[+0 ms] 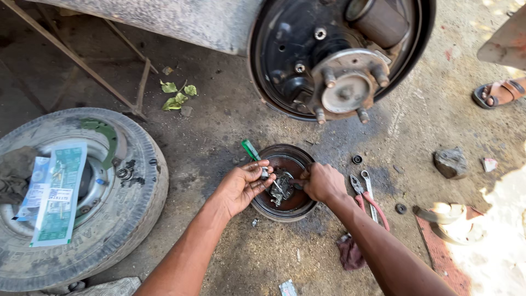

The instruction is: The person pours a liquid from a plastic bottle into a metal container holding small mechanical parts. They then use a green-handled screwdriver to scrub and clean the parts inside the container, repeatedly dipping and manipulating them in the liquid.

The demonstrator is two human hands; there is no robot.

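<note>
Both hands meet over a round brake drum (286, 205) lying open side up on the ground below the bare wheel hub (346, 90). The left hand (241, 186) and right hand (323, 182) each have fingers closed on a small greasy metal part (281, 186) held between them, equally near both, its long axis roughly upright in view, tilted slightly left at the bottom. Pliers (368, 200) lie just right of the drum

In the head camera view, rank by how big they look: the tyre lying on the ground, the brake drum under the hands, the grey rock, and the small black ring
1. Tyre
2. Brake drum
3. Grey rock
4. Small black ring

All lie on the ground at similar distance, so the order looks safe.
</note>
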